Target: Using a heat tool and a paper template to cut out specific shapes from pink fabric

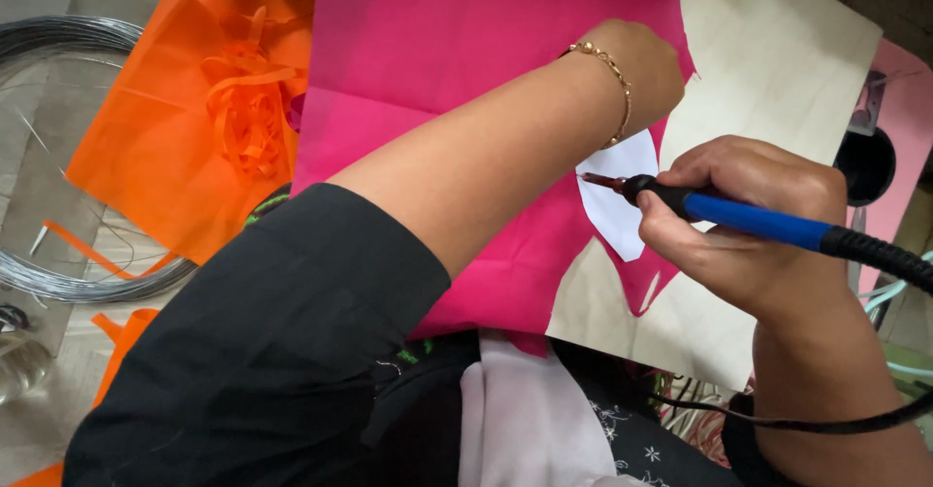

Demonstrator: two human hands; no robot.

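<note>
My right hand (748, 225) grips a blue-handled soldering-iron type hot tool (739, 215) with a black cord; its metal tip touches the edge of a white petal-shaped paper template (619, 210). The template lies on a sheet of bright pink fabric (466, 69) spread over a pale wooden board (777, 59). My left hand (637, 64), wearing a gold chain bracelet, reaches across and presses down on the pink fabric just above the template. Its fingers are hidden behind the wrist.
Orange fabric (146, 147) with a bundle of cut orange strips (248, 108) lies at the left. A coil of grey wire (58, 283) rests on the floor beyond it. The tool's black cord (816, 424) loops at the lower right. A pink surface (909, 127) stands at the right.
</note>
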